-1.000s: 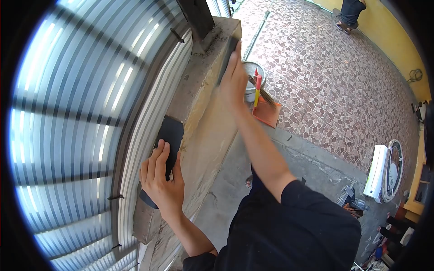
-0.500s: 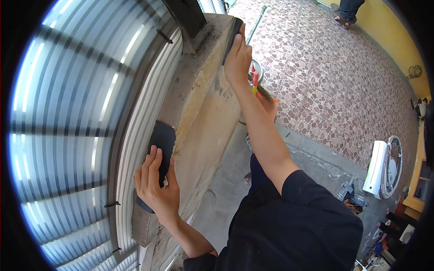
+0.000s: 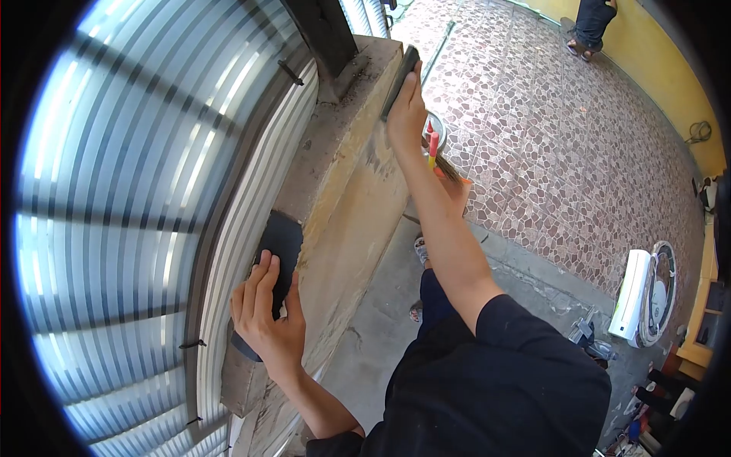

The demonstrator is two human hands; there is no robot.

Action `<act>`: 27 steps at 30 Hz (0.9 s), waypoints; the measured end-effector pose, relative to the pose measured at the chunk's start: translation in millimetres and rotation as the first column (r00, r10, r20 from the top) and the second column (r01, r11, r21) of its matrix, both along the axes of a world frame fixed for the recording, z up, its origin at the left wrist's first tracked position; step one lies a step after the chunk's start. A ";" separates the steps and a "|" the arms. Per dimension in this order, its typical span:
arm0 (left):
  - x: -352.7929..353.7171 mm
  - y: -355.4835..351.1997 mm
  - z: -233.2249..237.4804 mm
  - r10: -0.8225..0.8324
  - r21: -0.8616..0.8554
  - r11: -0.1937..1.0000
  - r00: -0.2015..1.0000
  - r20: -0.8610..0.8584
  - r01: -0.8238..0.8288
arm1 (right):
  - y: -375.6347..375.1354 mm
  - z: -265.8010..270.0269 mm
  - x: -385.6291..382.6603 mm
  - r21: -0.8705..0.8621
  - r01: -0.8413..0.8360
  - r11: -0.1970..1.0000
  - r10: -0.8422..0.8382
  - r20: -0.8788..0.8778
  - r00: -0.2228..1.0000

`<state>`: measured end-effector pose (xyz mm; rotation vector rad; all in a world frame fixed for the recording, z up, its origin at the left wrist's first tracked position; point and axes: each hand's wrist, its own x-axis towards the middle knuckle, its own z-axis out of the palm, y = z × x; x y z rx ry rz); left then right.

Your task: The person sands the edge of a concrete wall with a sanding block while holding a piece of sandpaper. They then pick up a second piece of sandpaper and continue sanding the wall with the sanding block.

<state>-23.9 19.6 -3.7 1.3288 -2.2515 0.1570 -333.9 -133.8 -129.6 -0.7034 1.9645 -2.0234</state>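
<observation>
My left hand (image 3: 268, 327) rests with its thumb spread from its fingers on a dark sheet (image 3: 283, 236), which lies on the top ledge of a low plastered wall (image 3: 343, 221). The thumb is beside the sheet's ragged right edge. Farther up, my right hand (image 3: 407, 118) holds a dark flat piece (image 3: 401, 82) against the wall's upper edge, fingers together along it. The far side of that piece is hidden.
Corrugated sheeting (image 3: 129, 175) and a dark post (image 3: 324, 38) border the wall. Beyond it are a bucket (image 3: 435, 122), a brush (image 3: 449, 169), an orange dustpan (image 3: 459, 190), a white appliance (image 3: 630, 293) and a coiled pipe (image 3: 661, 297). Another person (image 3: 592, 27) is by the yellow wall.
My right hand and its dark piece have shifted slightly down and right, the piece now tilted more. The view has moved a little, showing more of the other person. My left hand keeps its place on the sheet.
</observation>
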 end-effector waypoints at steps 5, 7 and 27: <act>-0.2 0.8 3.2 -0.008 0.007 1.000 0.999 -0.033 0.008 | 51.4 -21.9 79.4 -0.084 -0.001 0.996 -0.006 -0.084 0.996; 1.1 0.7 5.5 -0.031 0.028 0.999 0.998 -0.056 0.033 | 52.6 -24.2 75.9 -0.046 0.021 0.999 -0.030 -0.190 0.981; 4.6 -0.3 5.7 -0.041 0.026 0.999 0.987 -0.155 0.046 | -0.8 8.8 -13.8 0.105 0.020 0.994 -0.006 -0.136 0.991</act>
